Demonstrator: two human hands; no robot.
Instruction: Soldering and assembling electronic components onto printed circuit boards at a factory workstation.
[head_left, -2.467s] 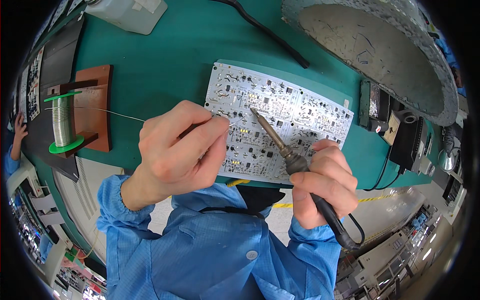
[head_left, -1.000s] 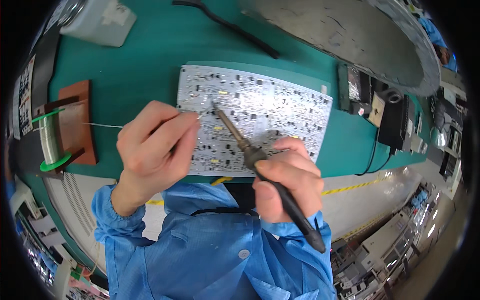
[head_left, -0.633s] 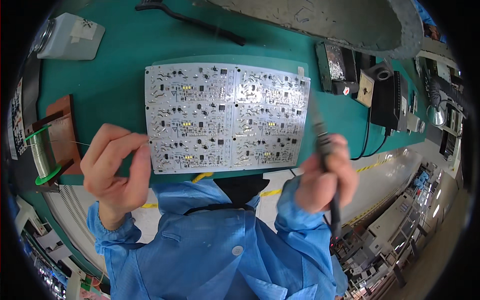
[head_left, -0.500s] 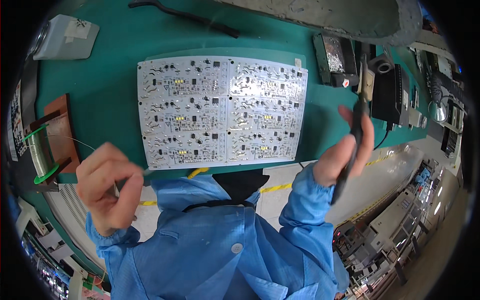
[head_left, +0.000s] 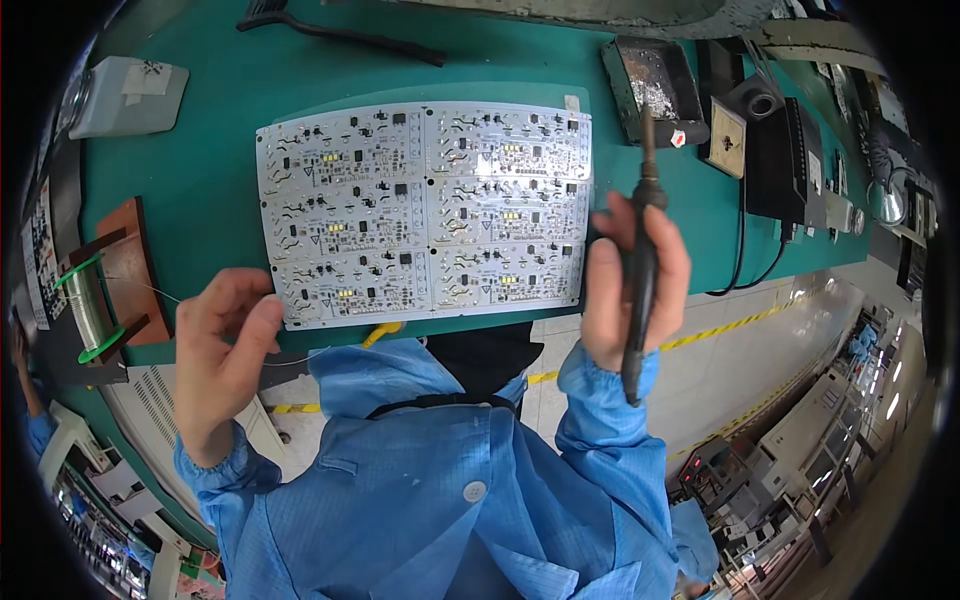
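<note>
A white panel of circuit boards [head_left: 428,215], set with small black and yellow parts, lies on the green bench mat [head_left: 215,200]. My right hand [head_left: 640,285] grips a black soldering iron [head_left: 645,250] just right of the panel, its metal tip pointing away from me. My left hand [head_left: 225,340] is at the panel's near left corner, fingers curled, with thumb and index finger close to the edge; contact is hard to judge. Thin solder wire [head_left: 150,286] runs from a green-rimmed spool [head_left: 90,308] into this hand and comes out by the thumb side.
A metal tray with solder scraps [head_left: 655,90] stands far right, beside a sponge holder [head_left: 724,140], an iron stand [head_left: 757,102] and a black box [head_left: 785,170]. A white bottle [head_left: 130,97] lies far left. A black-handled brush [head_left: 340,32] lies beyond the panel.
The soldering iron has moved left, from above the sponge holder to beside the panel. My left hand has come to the panel's corner, and its fingers have loosened somewhat. The view has shifted slightly.
</note>
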